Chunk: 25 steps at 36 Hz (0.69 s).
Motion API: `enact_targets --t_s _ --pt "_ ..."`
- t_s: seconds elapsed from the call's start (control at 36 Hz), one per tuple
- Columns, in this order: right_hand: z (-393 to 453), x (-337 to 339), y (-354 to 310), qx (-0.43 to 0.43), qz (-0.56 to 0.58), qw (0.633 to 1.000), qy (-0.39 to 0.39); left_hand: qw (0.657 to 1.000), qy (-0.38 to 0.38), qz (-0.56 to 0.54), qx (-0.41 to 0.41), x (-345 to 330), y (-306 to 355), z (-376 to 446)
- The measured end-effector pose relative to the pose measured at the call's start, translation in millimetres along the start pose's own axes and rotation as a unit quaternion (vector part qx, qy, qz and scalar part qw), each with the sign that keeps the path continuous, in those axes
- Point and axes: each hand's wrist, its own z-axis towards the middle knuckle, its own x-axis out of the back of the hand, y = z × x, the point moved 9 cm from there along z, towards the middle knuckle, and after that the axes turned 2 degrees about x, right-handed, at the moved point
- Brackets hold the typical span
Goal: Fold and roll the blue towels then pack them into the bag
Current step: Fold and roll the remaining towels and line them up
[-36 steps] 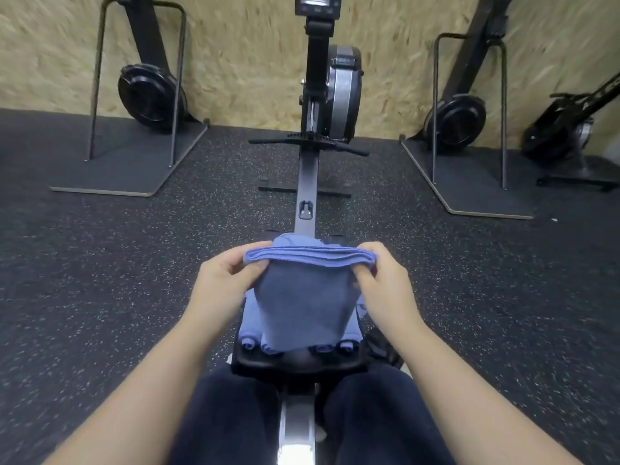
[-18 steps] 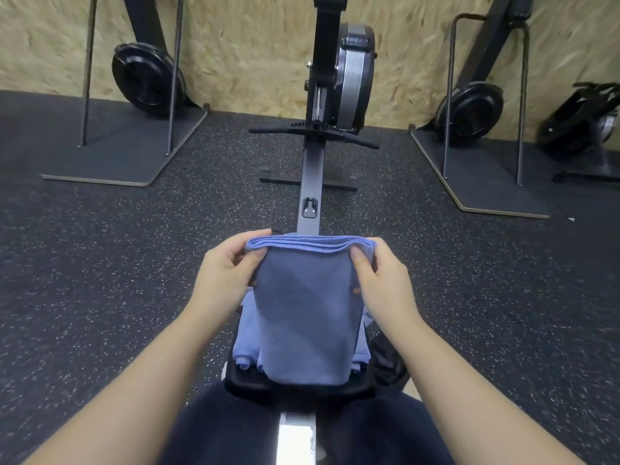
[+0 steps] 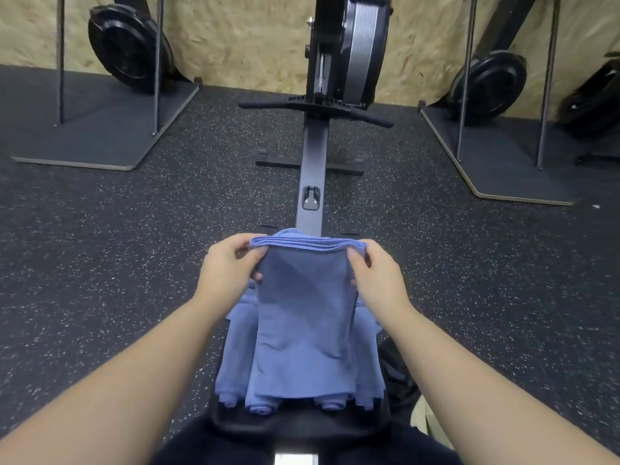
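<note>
Pinching the folded blue towel (image 3: 303, 317) at its top corners: left hand (image 3: 228, 271), right hand (image 3: 377, 280).

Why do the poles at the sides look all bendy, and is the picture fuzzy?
Head view: the wide lens leans the side poles outward; the folded towel, left hand and right hand look fairly sharp, the wall slightly smeared, and the light is soft and even, without glare.

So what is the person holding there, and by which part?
A folded blue towel, held by the two corners of its far edge: the left hand pinches the left corner, the right hand the right one.
</note>
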Motion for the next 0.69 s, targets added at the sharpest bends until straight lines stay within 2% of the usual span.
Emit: enact_targets --t_s 0.11,0.33,0.47,0.58,0.69 --pt "19.5 -12.8 17.1 -0.010 0.003 1.000 0.002 0.999 0.007 -0.034 0.040 -12.4 -25.4 19.2" --pt "65.3 -28.1 48.9 -0.035 -0.070 0.997 0.021 0.983 0.035 -0.135 0.124 -34.7 -69.7 54.5" --pt "85.8 -44.6 64.6 -0.036 -0.066 0.997 0.023 0.984 0.032 -0.121 0.128 -45.0 -87.0 71.1" --pt "92.5 -57.1 76.7 -0.054 -0.019 0.998 0.031 0.984 0.056 -0.111 0.128 -42.4 -97.9 77.4" --pt "90.4 -60.9 75.2 -0.034 -0.022 0.999 0.032 0.996 0.067 0.003 0.061 -35.5 -88.7 76.7"
